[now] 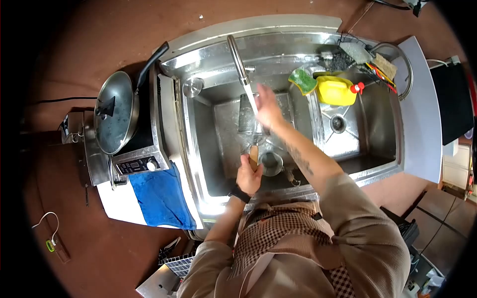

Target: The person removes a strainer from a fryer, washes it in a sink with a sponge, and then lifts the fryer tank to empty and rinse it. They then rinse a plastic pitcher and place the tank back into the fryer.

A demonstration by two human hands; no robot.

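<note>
My left hand (249, 177) is closed round the wooden handle (254, 156) of what looks like a cleaver. Its wide, dark rectangular blade (251, 115) points away from me over the left sink basin (226, 149). From the faucet (237, 59) a stream of water runs down onto the far part of the blade. My right hand (269, 108) is beside the stream at the blade's right edge, its fingers smeared by motion. A round metal cup or strainer (272, 164) lies in the basin just right of the handle.
A green sponge (303, 81) and a yellow bottle with a red cap (336, 91) sit by the divider. The right basin's drain (338, 123) shows. Scrubbers (355, 52) crowd the back right. Left stands a lidded pan (117, 113) on a cooker, with a blue cloth (161, 196) nearby.
</note>
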